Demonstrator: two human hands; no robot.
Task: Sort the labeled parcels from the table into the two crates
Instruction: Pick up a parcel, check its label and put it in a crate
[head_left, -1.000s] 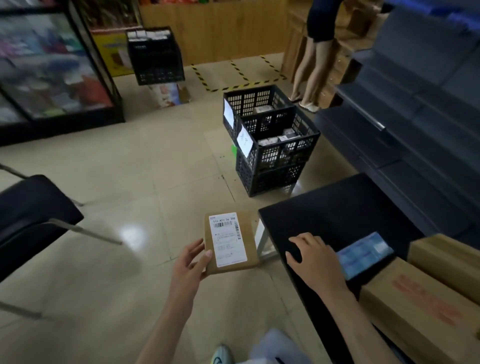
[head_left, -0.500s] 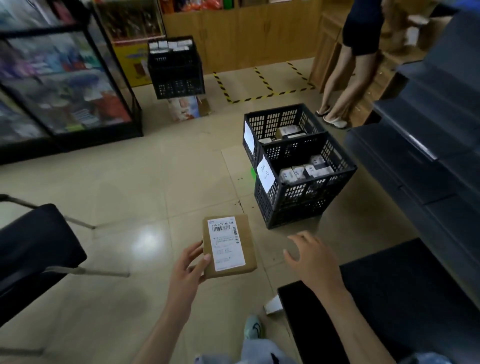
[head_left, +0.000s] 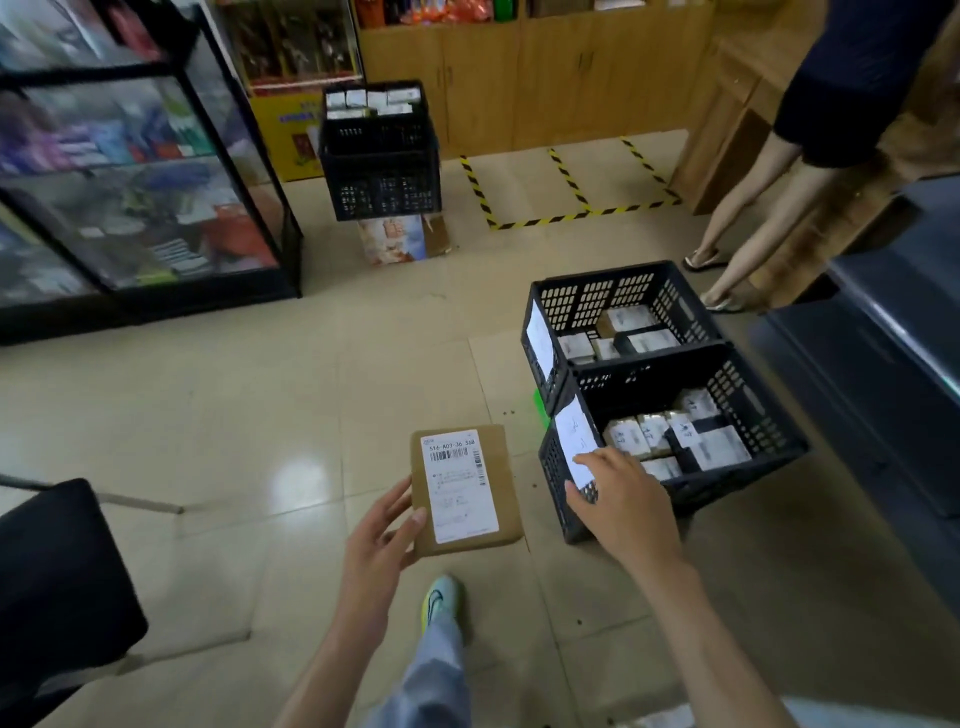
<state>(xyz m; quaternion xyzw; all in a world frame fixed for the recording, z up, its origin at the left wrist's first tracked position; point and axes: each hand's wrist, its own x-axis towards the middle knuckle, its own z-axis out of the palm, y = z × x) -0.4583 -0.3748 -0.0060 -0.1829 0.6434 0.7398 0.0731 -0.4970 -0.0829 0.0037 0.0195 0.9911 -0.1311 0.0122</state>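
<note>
Parcel (head_left: 465, 488), brown with a white label, is level above the floor, its left edge pinched by the left hand (head_left: 379, 540). The right hand (head_left: 623, 499), fingers loosely spread and holding nothing, hovers at the near crate (head_left: 756, 415)'s front corner. The far crate (head_left: 597, 296) touches it behind.

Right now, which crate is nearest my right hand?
The front crate of the pair: your right hand is over its labelled corner. The rear crate sits behind it; the third crate stands far off.

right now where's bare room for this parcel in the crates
Near crate: a dark strip looks free between its far wall and the row of boxes; the rest is packed. Far crate: its visible bottom is crowded. Right hand hangs over the near crate's front corner. Bare floor left of both crates, beside the parcel.
</note>
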